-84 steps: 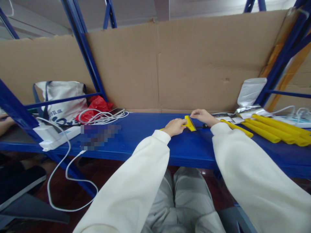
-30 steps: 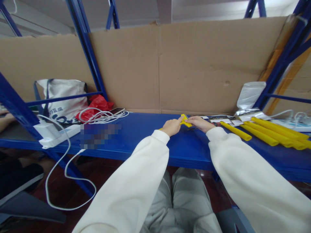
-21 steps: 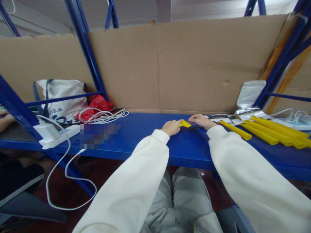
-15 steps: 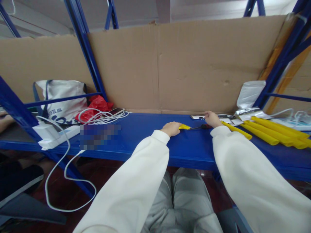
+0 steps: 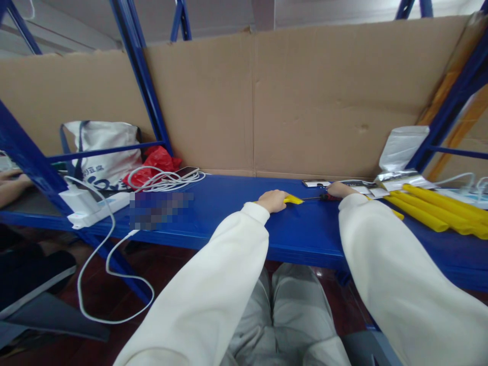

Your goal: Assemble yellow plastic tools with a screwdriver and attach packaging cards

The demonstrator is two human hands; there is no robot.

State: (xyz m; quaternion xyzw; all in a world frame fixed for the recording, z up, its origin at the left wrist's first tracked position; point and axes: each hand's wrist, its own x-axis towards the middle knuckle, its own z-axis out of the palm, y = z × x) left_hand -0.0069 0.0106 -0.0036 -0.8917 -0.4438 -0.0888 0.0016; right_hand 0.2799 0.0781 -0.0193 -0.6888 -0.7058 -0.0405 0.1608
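Note:
My left hand (image 5: pixel 273 201) is closed around a yellow piece (image 5: pixel 294 200), whose right end sticks out past my fingers. Most of that piece is hidden by the hand, so its kind is unclear. My right hand (image 5: pixel 339 190) is closed at the dark red and black handle of a screwdriver (image 5: pixel 325 196). Its thin shaft points left and reaches the end of the yellow piece; whether the tip is inside or just beside it cannot be made out. Both hands are low over the blue tabletop (image 5: pixel 229 223).
Several yellow tubes (image 5: pixel 430 216) lie at the right, in front of a silvery packet (image 5: pixel 404 152). On the left are a power strip (image 5: pixel 99 211), coiled white cable (image 5: pixel 168 180), a red plastic bag (image 5: pixel 160 158) and a cloth bag (image 5: pixel 109 152). Another person's hand (image 5: pixel 13 185) shows far left.
My right hand has come down from above the screwdriver handle and closed on it. My left hand keeps its hold on the yellow piece. The whole view has shifted slightly.

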